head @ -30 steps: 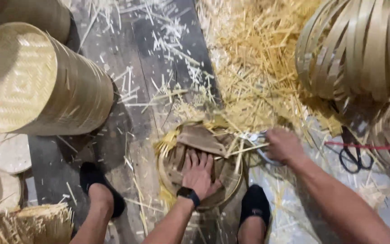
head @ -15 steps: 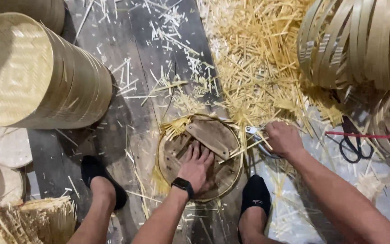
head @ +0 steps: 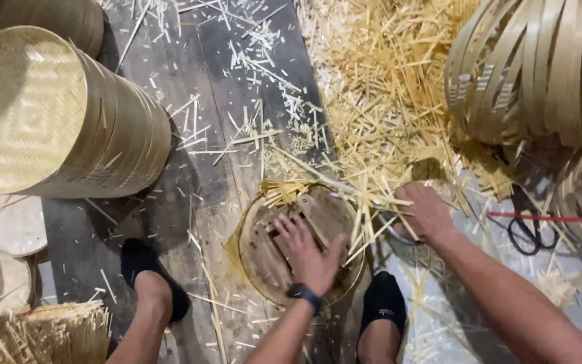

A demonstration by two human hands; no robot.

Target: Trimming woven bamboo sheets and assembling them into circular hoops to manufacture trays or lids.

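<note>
A round bamboo steamer frame (head: pixel 254 259) with wooden slats across it lies on the floor between my feet. My left hand (head: pixel 308 253), a dark watch on its wrist, presses flat on the slats with fingers spread. My right hand (head: pixel 426 210) is closed at the frame's right rim, on what looks like the handles of a cutting tool whose thin metal blade (head: pixel 341 185) reaches toward the bamboo strips sticking out over the rim. The tool is mostly hidden by the hand and strips.
A stack of woven bamboo lids (head: pixel 55 118) lies on its side at the left. Coiled bamboo bands (head: pixel 540 67) stand at the upper right. Bamboo offcuts (head: pixel 378 101) cover the floor. Black scissors (head: pixel 527 229) lie at the right; a strip bundle (head: pixel 42 334) at the lower left.
My left hand has stayed pressed on the slats while the frame turned a little. My right hand has shifted along the right rim; the view has moved slightly.
</note>
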